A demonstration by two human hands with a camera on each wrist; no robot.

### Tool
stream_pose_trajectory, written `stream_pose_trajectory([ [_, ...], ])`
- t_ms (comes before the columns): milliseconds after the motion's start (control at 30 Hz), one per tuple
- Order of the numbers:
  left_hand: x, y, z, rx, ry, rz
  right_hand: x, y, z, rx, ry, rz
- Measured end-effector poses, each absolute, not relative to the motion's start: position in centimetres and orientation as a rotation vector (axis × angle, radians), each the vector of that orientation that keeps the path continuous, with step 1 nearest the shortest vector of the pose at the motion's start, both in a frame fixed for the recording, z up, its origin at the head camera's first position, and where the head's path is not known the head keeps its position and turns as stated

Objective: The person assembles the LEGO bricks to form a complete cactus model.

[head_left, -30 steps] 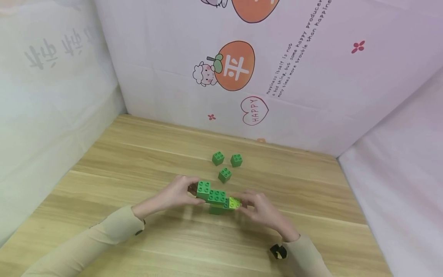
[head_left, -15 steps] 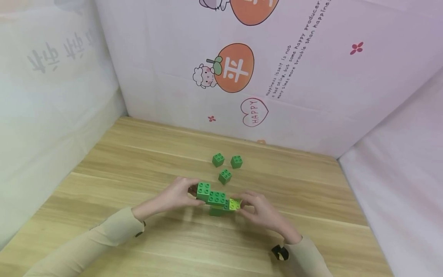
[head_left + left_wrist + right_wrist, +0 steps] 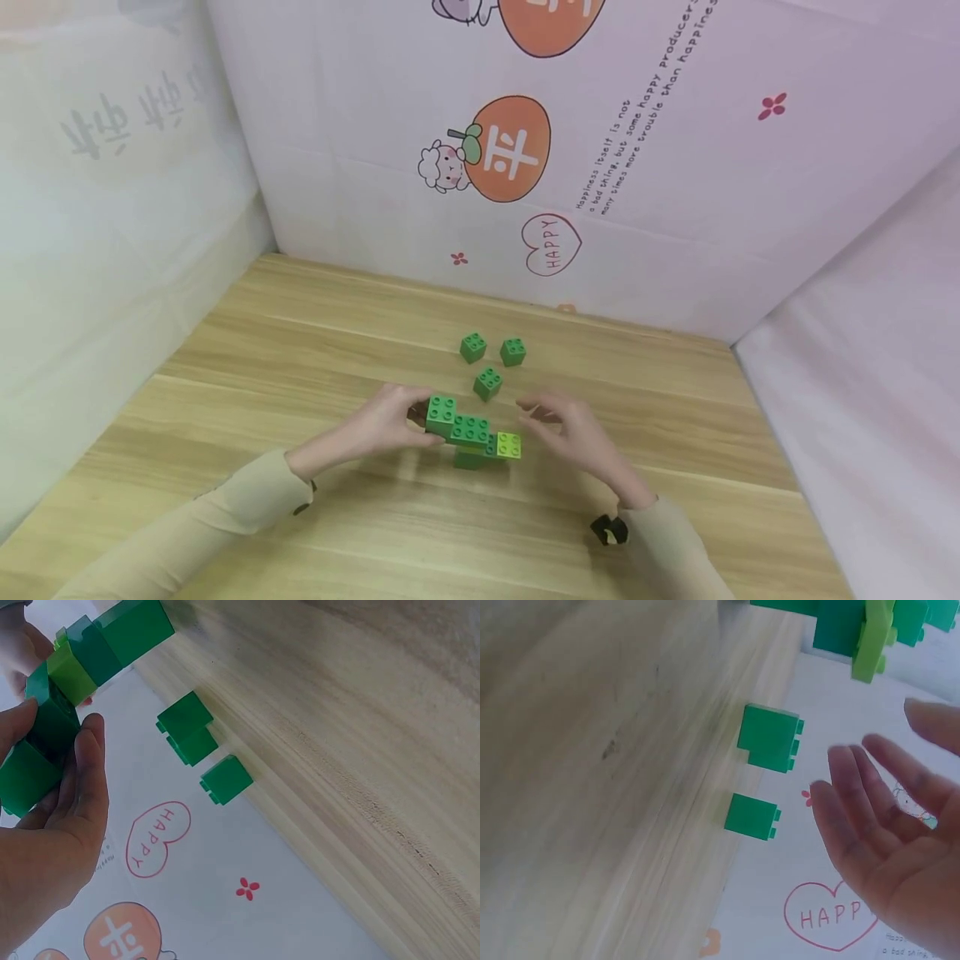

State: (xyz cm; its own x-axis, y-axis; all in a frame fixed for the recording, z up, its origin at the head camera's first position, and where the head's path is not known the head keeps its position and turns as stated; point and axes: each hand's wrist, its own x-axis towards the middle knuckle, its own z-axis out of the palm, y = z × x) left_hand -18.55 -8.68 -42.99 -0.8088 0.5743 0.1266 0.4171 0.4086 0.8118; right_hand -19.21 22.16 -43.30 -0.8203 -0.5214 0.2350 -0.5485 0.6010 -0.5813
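Observation:
My left hand (image 3: 386, 421) grips the left end of a stepped stack of green toy building bricks (image 3: 470, 429), thumb on the near side and fingers behind. A lime-green brick (image 3: 508, 446) sits at the stack's right end. In the left wrist view, the thumb and fingers wrap round the dark green bricks (image 3: 52, 720), and another lime brick (image 3: 71, 675) shows beneath. To the right of the stack, my right hand (image 3: 566, 429) is apart from it and holds nothing. Its fingers are loosely bent in the right wrist view, below the stack's lime brick (image 3: 871, 645).
Three loose green bricks lie beyond the stack: a left one (image 3: 473, 347), a right one (image 3: 513, 352) and a nearer one (image 3: 487, 384). Printed white cloth (image 3: 360, 200) walls in the wooden table (image 3: 337, 517) at the back and sides.
My right hand has let go of the lime-green brick at the stack's right end and moved away, rightward and toward the loose bricks. The left hand keeps its grip on the stack.

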Motion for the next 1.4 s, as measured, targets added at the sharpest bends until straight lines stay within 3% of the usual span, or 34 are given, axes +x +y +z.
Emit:
stream_pose_trajectory([
  [800,-18.4,-8.7,-43.0,0.905,2.477,1.376,-24.9,19.7,-44.9,0.66,-2.984,1.008],
  [1400,-18.4,-8.7,-43.1,0.899,2.469,1.381,-26.4,18.1,-45.9,0.604,-3.057,0.955],
])
